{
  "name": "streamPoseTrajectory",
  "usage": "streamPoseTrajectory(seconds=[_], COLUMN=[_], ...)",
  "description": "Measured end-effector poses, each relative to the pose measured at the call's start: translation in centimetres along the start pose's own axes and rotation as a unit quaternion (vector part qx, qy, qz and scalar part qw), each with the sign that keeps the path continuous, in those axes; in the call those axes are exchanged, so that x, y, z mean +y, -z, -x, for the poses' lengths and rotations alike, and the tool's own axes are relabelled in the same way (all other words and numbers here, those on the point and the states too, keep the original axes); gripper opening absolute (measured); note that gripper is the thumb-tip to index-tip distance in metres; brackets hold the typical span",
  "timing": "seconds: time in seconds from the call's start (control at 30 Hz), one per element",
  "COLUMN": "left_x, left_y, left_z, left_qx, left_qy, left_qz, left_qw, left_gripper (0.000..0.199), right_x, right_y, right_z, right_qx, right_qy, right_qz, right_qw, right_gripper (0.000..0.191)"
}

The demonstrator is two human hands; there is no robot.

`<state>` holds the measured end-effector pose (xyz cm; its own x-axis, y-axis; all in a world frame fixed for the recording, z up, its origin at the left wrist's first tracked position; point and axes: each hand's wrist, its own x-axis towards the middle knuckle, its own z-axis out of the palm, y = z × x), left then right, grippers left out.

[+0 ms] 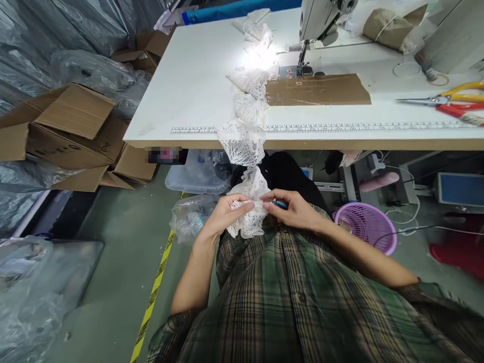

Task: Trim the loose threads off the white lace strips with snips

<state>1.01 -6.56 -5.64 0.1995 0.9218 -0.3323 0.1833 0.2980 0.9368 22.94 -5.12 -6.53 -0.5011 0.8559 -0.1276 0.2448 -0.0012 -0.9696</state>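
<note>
White lace [242, 143]: lies between the hands at its near end, bunched and pinched; hangs in loose folds just below the fingers; runs up and away from there over the front edge of the counter [189, 75], then trails in crumpled folds to the far side, left of the sewing machine [313, 20].
Left hand [223, 217]: clamps on the lace from its left side, thumb across the front.
Right hand [293, 209]: clamps on the lace from its right side, fingertips close to the left thumb; also keeps a small blue object [280, 203] in the grip, mostly hidden.
Gap between hands: narrow, spanned by lace, in front of the plaid shirt [287, 297].
Printed ruler [321, 129]: runs along the front of the counter and passes under the lace.
Brown board [321, 91]: lies flat before the needle, left end covered by lace.
Yellow-handled scissors [438, 100]: rest at far right, well apart from the lace, beside a red-handled tool [459, 112].
Purple basket [363, 214]: stands below the counter, near the right forearm.
Cardboard boxes [75, 111]: sit open, left of the counter.
</note>
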Motion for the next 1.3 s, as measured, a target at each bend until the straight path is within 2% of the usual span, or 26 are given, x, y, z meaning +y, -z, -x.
streamPoseTrajectory(seconds=[0.1, 0.17, 0.57, 0.67, 0.77, 0.93, 1.13, 1.3], left_x=[0.2, 0.4, 1.0, 1.0, 0.9, 0.6, 0.5, 0.4], left_y=[0.3, 0.5, 0.7, 0.6, 0.6, 0.7, 1.1, 0.9], left_z=[0.2, 0.4, 0.6, 0.4, 0.1, -0.3, -0.8, -1.3], left_qx=[0.015, 0.011, -0.010, -0.011, -0.017, -0.010, -0.061, -0.070], left_qy=[-0.012, -0.023, -0.037, -0.037, -0.036, -0.026, -0.006, -0.001], left_qz=[-0.017, -0.020, -0.082, -0.071, -0.044, -0.035, -0.024, -0.039], left_qw=[1.000, 0.999, 0.996, 0.997, 0.998, 0.999, 0.998, 0.997], left_gripper=[0.028, 0.028, 0.024, 0.023, 0.024, 0.022, 0.024, 0.025], right_x=[0.1, 0.1, -0.1, 0.0, 0.3, 0.3, -0.4, 0.1], right_y=[-0.1, -0.3, -1.4, -1.7, -1.7, -1.2, -1.2, -1.3], right_z=[-1.0, -1.5, -3.0, -3.2, -2.8, -2.1, -2.6, -2.5], right_qx=[-0.004, -0.019, -0.043, -0.018, 0.003, -0.029, -0.035, -0.006], right_qy=[-0.021, -0.017, 0.024, 0.039, 0.019, 0.021, 0.054, 0.027], right_qz=[-0.004, -0.002, 0.084, 0.087, 0.086, 0.101, 0.145, 0.139], right_qw=[1.000, 1.000, 0.995, 0.995, 0.996, 0.994, 0.987, 0.990], right_gripper=[0.057, 0.064, 0.050, 0.048, 0.047, 0.049, 0.046, 0.043])
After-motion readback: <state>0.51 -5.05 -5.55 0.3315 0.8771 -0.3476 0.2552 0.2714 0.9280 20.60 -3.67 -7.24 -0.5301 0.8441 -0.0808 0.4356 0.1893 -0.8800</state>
